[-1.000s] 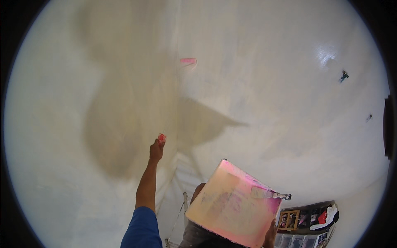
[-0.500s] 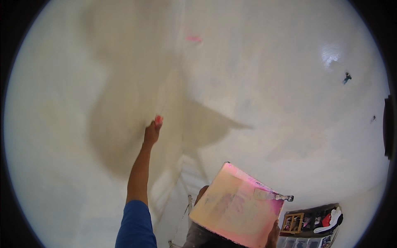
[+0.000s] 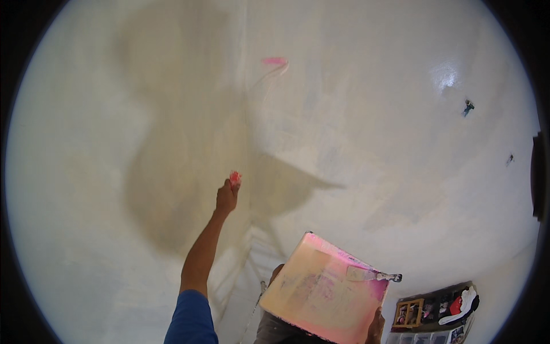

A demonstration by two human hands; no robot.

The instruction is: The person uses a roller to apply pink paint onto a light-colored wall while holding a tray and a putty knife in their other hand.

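Observation:
My left hand [image 3: 227, 198], at the end of an outstretched arm, is closed round the red, paint-smeared handle [image 3: 235, 177] of a paint roller. Its thin frame is hard to make out against the wall, and its pink roller head [image 3: 275, 61] shows high on the right-hand wall, just past the corner. Low in the view, my right hand [image 3: 376, 325] grips the right edge of a tilted paint tray [image 3: 298, 275] stained pink and magenta. A flat scraper [image 3: 366, 275] lies across the tray's upper right corner, its handle sticking out over the edge.
Two pale walls [image 3: 344, 126] meet at a corner, with my shadow across them. Small fittings [image 3: 468, 108] stick out of the right wall. At the lower right stands a shelf unit [image 3: 438, 335] with cloths and other items. Part of a thin pole [image 3: 263, 286] shows beside my knee.
My left hand has shifted right and slightly down with the roller handle. The roller's curved frame now shows more plainly beside the pink head. The tray has moved slightly down and left in view.

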